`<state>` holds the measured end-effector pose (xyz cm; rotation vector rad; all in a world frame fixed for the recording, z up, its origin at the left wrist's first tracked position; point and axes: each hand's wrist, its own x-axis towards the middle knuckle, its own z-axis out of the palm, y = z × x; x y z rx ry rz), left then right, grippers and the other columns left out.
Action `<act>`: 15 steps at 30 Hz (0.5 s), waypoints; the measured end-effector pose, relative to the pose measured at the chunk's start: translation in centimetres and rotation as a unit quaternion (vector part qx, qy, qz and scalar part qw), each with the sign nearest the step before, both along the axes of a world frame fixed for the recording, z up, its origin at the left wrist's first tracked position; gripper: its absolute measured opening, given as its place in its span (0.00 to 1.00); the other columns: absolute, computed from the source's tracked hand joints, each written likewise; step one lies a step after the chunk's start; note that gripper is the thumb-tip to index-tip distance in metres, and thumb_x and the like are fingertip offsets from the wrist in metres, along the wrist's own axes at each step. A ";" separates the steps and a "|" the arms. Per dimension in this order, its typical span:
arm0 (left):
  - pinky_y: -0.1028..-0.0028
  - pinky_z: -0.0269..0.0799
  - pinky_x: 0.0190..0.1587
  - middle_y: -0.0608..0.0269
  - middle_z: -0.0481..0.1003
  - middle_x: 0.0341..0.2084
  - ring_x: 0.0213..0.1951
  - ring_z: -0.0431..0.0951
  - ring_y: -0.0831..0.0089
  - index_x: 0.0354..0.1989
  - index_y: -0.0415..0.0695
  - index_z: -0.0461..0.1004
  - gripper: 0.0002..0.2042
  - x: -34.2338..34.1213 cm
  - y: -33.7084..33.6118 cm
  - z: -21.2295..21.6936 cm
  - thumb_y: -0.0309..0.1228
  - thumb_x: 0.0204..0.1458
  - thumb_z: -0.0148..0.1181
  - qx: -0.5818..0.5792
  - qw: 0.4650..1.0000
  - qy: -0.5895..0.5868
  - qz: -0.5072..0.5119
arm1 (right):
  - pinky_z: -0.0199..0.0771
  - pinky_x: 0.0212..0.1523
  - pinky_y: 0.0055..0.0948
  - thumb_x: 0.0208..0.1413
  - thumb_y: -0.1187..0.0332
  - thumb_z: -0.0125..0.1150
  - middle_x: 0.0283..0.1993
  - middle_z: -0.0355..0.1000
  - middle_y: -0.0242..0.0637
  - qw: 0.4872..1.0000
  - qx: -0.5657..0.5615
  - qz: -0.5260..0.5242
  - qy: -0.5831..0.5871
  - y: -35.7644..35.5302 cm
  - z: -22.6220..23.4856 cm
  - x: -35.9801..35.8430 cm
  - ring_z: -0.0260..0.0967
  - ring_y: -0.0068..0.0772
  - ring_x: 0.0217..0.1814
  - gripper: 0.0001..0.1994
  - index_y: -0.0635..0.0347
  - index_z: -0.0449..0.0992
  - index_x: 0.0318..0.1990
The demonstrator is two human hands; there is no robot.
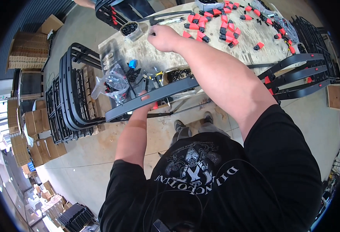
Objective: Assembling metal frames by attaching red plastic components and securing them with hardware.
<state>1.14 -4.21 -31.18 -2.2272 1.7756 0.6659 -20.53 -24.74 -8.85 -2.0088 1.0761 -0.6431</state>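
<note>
Gripping from below, the left hand (143,101) reaches up under a long dark grey curved bar (154,97) that lies across the near edge of the plywood workbench (201,54); the bar covers most of the hand, so whether the fingers are closed around it cannot be told, though the hand is touching it. This bar is a smooth, slightly bowed plastic or metal piece with a small red rectangular patch on its face just above the hand, and it runs from the bench's near-left corner toward the middle of the near edge. Farther in over the bench, the right hand (163,38) is curled with its fingertips drawn together, apparently pinching something too small to make out. That hand hovers just beside a small tub of black screws (130,29) near the bench's far-left side, well apart from the bar. Between the two hands on the bench lie clear plastic bags of black parts (114,83) and a blue cap (133,63). Red and black clips (212,23) are scattered across the bench's far half. Off the bench's right end sit several more dark bars with red inserts (297,75), and off its left end stands a stack of black frames (71,91).
</note>
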 end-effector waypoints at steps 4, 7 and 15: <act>0.59 0.75 0.55 0.39 0.78 0.49 0.52 0.79 0.48 0.52 0.37 0.76 0.25 -3.5 -3.7 3.0 0.40 0.49 0.68 -0.015 0.980 0.026 0.195 | 0.75 0.54 0.43 0.56 0.60 0.55 0.49 0.78 0.53 0.998 0.040 -0.040 0.003 -0.8 -0.4 -2.2 0.75 0.54 0.53 0.17 0.62 0.81 0.45; 0.61 0.76 0.53 0.43 0.80 0.45 0.49 0.81 0.51 0.57 0.36 0.71 0.27 -4.0 -1.2 3.7 0.37 0.51 0.67 -0.156 0.957 0.056 0.236 | 0.75 0.54 0.43 0.56 0.60 0.55 0.49 0.78 0.52 0.998 0.036 -0.046 -0.001 -1.2 -0.4 -2.2 0.75 0.53 0.54 0.16 0.61 0.81 0.44; 0.72 0.72 0.21 0.54 0.74 0.24 0.22 0.74 0.67 0.37 0.40 0.70 0.10 -6.2 10.5 9.0 0.34 0.54 0.51 0.128 0.522 0.622 0.570 | 0.68 0.30 0.37 0.58 0.64 0.55 0.33 0.75 0.41 0.970 0.154 -0.080 -0.172 -2.4 -0.8 -2.3 0.70 0.39 0.30 0.12 0.61 0.79 0.43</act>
